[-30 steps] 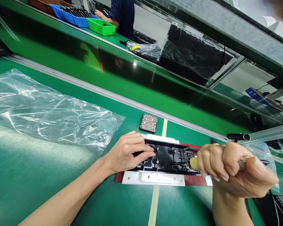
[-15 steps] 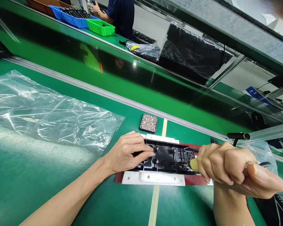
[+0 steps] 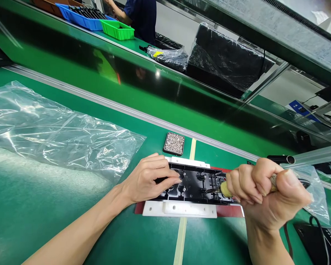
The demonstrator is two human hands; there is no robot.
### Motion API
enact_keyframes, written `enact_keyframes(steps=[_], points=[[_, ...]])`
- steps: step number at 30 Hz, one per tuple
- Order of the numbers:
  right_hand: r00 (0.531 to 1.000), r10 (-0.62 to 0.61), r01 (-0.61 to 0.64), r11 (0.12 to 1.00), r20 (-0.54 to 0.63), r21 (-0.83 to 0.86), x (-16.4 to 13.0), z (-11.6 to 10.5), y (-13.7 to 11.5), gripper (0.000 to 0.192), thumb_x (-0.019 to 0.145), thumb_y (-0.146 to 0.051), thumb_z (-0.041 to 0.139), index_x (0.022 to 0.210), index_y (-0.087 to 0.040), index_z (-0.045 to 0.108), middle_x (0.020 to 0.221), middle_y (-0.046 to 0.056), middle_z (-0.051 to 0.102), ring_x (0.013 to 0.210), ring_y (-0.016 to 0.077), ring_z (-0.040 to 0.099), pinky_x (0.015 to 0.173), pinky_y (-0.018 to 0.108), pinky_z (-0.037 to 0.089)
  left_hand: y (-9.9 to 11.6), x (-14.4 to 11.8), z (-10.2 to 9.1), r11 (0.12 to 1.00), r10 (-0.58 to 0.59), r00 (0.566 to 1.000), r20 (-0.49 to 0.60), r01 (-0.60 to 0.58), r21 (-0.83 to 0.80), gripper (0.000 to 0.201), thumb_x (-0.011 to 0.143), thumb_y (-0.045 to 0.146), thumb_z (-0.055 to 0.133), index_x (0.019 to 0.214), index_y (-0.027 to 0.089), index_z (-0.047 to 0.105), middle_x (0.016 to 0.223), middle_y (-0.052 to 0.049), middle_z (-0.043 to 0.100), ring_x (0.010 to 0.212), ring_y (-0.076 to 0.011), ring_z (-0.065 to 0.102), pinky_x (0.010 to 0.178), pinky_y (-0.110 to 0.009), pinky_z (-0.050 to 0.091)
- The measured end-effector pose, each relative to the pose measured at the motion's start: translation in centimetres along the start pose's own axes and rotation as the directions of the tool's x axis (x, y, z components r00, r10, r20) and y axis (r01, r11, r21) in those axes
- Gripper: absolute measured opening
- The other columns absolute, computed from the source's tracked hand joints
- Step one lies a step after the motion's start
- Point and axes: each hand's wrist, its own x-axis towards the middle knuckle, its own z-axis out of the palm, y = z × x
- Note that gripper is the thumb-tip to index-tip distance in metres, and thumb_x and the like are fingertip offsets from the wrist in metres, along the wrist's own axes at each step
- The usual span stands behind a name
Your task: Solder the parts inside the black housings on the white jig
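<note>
A long black plastic housing [image 3: 193,184] with posts and ribs inside lies between white fixture blocks [image 3: 179,209] on a red base [image 3: 228,211]. My left hand [image 3: 151,178] rests over its left end, thumb and fingers curled together in a pinch. Whatever is between those fingertips is hidden. My right hand [image 3: 264,187] is wrapped round what looks like a corded soldering iron [image 3: 224,189], with a yellow grip and a thin dark metal tip. That tip points left, down into the housing's right part; whether it touches is unclear. Small metal pieces fill a black square tray [image 3: 174,143] behind the housing.
Clear plastic sheeting [image 3: 57,129] covers the bench at left. A metal rail [image 3: 127,114] runs behind the work. Blue [image 3: 82,18] and green bins [image 3: 118,30] stand across, near a person in dark clothing [image 3: 142,22]. A black tube end [image 3: 283,159] projects at right.
My right hand has shifted left and tilted the iron, its tip staying inside the housing's right part. My left hand and the housing hold their place.
</note>
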Motion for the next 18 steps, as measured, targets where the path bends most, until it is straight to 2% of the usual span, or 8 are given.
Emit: enact_keyframes(steps=[18], points=[[1.0, -0.028, 0.028, 0.999, -0.006, -0.03, -0.5, 0.44, 0.1, 0.047, 0.098, -0.048, 0.055, 0.064, -0.02, 0.04, 0.045, -0.005, 0.028, 0.039, 0.01, 0.027, 0.041, 0.026, 0.029, 0.12, 0.06, 0.0, 1.0, -0.002, 1.0, -0.005, 0.002, 0.003, 0.007, 0.102, 0.026, 0.075, 0.099, 0.02, 0.078, 0.076, 0.003, 0.066, 0.068, -0.0125, 0.057, 0.068, -0.033, 0.033]])
